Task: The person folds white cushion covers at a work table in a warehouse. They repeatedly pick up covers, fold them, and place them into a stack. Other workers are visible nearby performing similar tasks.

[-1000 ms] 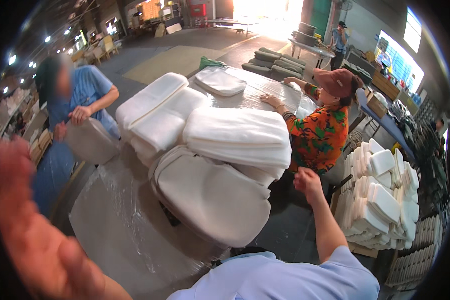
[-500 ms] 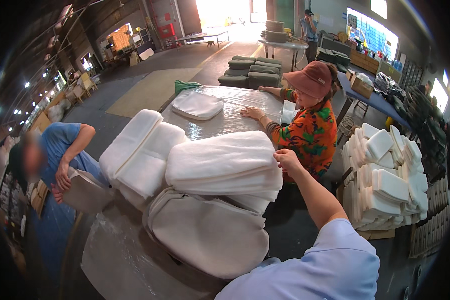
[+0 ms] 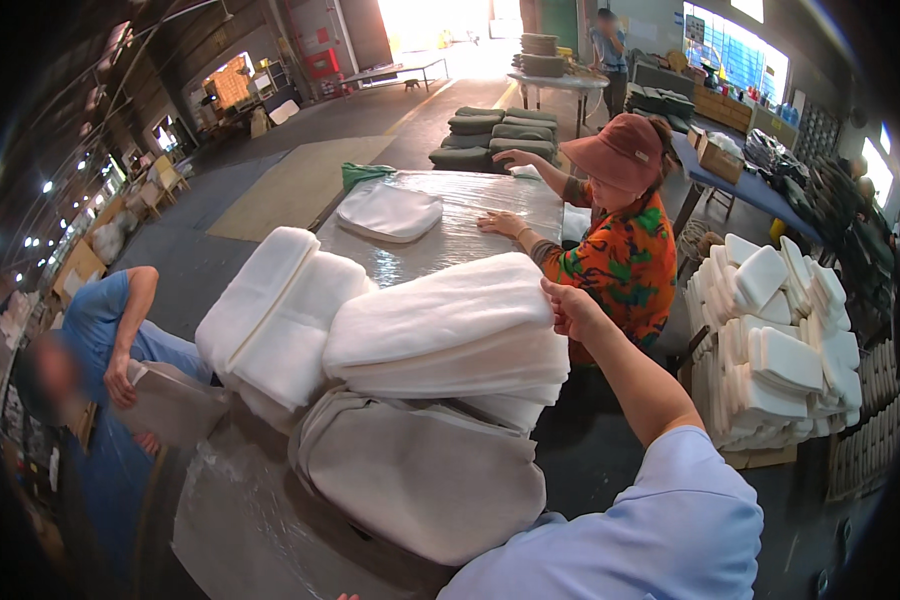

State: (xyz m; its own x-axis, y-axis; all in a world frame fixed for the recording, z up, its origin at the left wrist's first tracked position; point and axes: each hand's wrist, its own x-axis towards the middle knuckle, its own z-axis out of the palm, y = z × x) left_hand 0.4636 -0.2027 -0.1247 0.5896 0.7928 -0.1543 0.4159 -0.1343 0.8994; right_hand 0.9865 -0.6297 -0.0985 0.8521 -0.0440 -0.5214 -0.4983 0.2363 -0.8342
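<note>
My right hand [image 3: 573, 309] pinches the right corner of the top white padding sheet [image 3: 440, 305], which lifts a little off the stack beneath it. Only a few fingertips of my left hand [image 3: 348, 597] show at the lower edge, so its grip is hidden. Directly in front of me lies a pile of grey-beige rounded fabric covers [image 3: 420, 470], below the white stack. Another stack of folded white padding [image 3: 280, 300] stands to the left of it. All of these rest on a plastic-covered table [image 3: 230, 520].
Across the table a person in a red cap [image 3: 620, 160] reaches over the plastic-wrapped surface, near a white pad [image 3: 390, 210]. At the left, a person in blue [image 3: 100, 330] handles a beige cover [image 3: 175, 400]. White foam pieces [image 3: 770, 350] are piled at the right; green cushions [image 3: 495, 135] stand behind.
My right hand has raised the top sheet's corner slightly. Fingertips of my left hand have come in at the bottom. The red-capped person's far hand has lifted; the person in blue has bent lower.
</note>
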